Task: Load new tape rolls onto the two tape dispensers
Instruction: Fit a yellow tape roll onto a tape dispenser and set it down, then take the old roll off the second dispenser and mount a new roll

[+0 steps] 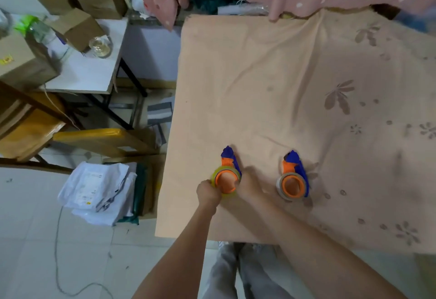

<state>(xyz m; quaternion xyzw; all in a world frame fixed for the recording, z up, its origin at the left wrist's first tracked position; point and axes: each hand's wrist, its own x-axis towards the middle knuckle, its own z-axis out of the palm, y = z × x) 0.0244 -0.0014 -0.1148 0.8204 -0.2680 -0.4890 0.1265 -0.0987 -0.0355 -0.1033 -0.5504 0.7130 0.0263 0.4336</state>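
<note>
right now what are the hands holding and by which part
Both hands are on the left tape dispenser. The left hand grips the near-left rim of its yellowish tape roll; the right hand is at its right side, too blurred to tell a grip.

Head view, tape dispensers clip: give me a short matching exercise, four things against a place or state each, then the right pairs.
Things:
1. yellowish tape roll
2. white tape roll
3. left hand
4. glass jar

Places or states:
A. on the side table, left of the cloth
B. on the right dispenser, untouched
C. on the left dispenser, between both hands
D. grips the yellowish roll

Pairs: 1-C, 2-B, 3-D, 4-A
</note>
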